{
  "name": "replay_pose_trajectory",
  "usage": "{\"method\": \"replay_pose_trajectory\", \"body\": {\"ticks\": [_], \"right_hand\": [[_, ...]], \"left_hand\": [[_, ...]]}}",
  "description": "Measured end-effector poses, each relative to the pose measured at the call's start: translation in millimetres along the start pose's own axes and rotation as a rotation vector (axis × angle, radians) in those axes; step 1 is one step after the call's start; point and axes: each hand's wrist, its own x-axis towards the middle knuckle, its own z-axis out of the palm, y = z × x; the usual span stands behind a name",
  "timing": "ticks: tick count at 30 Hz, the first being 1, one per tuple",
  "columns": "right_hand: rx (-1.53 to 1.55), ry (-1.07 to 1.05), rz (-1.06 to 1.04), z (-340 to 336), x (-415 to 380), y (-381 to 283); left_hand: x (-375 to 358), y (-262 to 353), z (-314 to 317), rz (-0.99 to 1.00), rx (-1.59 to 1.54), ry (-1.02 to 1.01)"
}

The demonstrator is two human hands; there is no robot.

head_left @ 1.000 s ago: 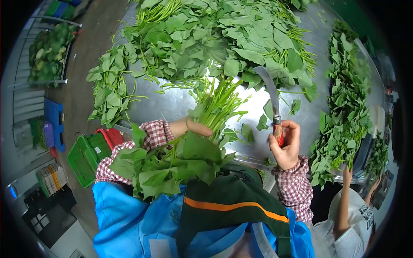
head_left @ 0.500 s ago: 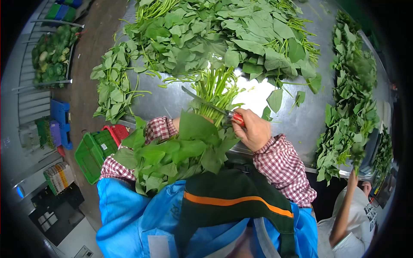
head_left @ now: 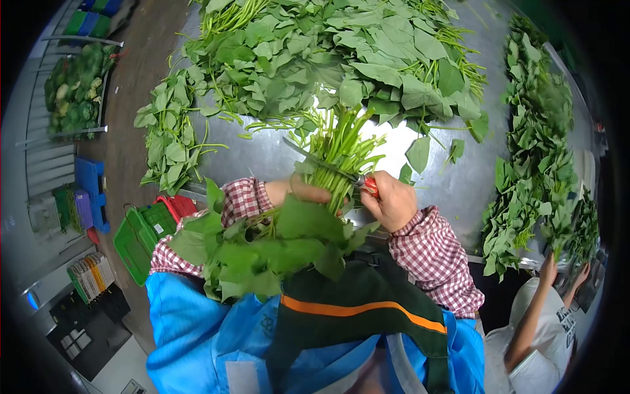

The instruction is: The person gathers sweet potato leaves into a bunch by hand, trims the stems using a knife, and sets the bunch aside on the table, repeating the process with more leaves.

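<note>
My left hand (head_left: 302, 191) is closed around a bunch of leafy greens (head_left: 279, 240). The bunch's cut stems (head_left: 344, 134) point away from me over the metal table (head_left: 453, 203), and its broad leaves hang towards my apron. In my right hand (head_left: 396, 200) is a knife (head_left: 368, 186) with a red handle. Its thin blade lies across the stems, slanting up to the left. Leaves hide part of my left fingers.
A large heap of greens (head_left: 295, 62) covers the table's far side, with a smaller pile (head_left: 167, 134) at left. More greens (head_left: 531, 157) line a table at right, where a co-worker (head_left: 535, 328) handles some. Green (head_left: 134, 240) and red baskets (head_left: 177, 207) stand lower left.
The bunch has shifted and its stems lean further right, with more of my left hand showing. The knife has moved slightly down and right. The co-worker's hands have moved.
</note>
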Motion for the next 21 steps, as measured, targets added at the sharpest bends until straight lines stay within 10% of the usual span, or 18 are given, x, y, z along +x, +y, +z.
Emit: {"method": "replay_pose_trajectory", "body": {"ticks": [7,9,11,21], "right_hand": [[-0.119,-0.084,0.094,-3.5,-1.5,1.3],[-0.187,-0.065,0.144,9.1,-15.0,23.5],[-0.190,-0.095,0.269,18.7,-36.5,39.7],[-0.072,-0.063,0.321,-24.4,-34.9,-0.8]], "left_hand": [[1.2,21.3,27.7,-0.196,0.594,0.296],[6.1,-9.7,-11.7,0.171,0.813,-0.002],[10.4,-19.4,3.9,0.125,0.384,0.176],[1.5,19.0,25.0,-0.078,0.419,0.327]]}}
